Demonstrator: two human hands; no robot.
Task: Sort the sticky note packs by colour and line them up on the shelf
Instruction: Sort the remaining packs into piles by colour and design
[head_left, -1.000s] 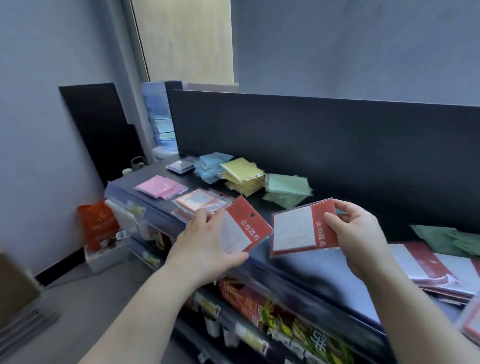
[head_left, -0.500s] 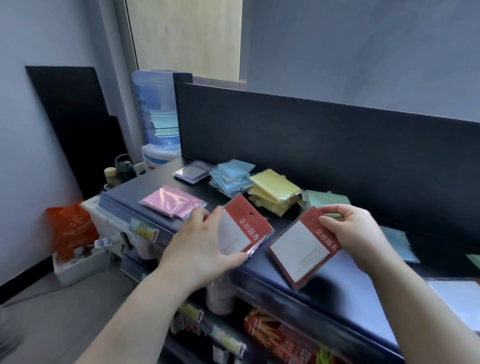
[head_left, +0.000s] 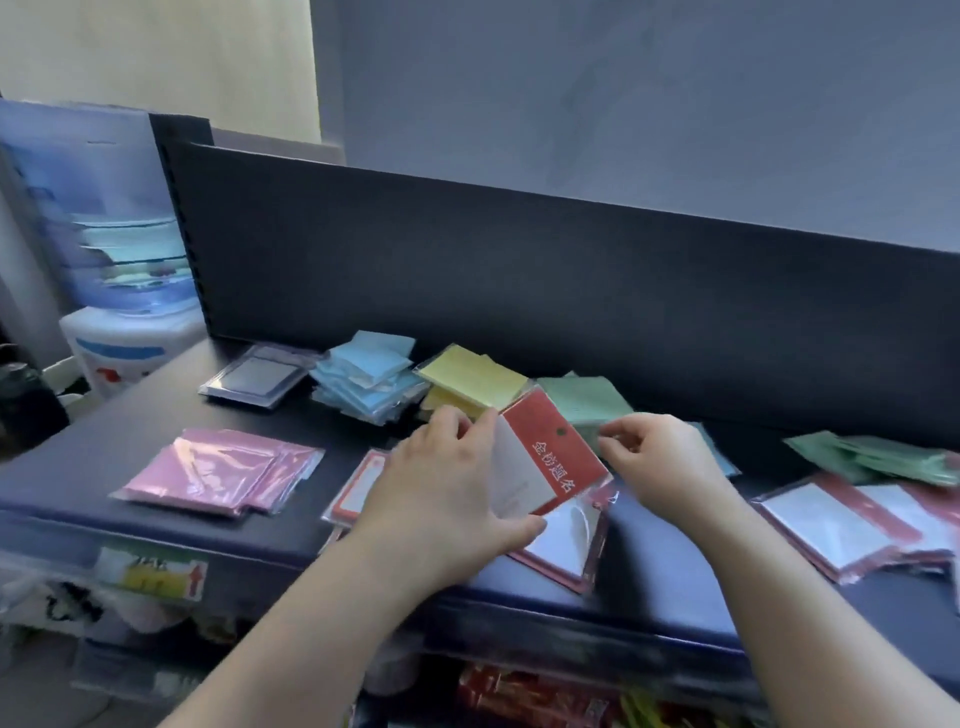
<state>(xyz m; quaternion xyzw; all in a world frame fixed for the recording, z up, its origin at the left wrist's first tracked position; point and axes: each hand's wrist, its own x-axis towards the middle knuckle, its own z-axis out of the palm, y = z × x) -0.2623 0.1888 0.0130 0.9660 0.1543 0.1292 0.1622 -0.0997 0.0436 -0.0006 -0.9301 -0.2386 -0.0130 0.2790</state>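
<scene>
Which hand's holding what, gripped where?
Left hand grips the red-and-white pack by its white end, thumb at the lower edge. Right hand seems to hold nothing.

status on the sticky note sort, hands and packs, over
Left hand holding red-and-white pack above second pack on the shelf. Right hand beside it, grip unclear. Nothing blocking.

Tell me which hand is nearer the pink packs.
Left. The left hand is right of the pink packs; the right hand is farther right, beyond the red-and-white pack the left grips.
</scene>
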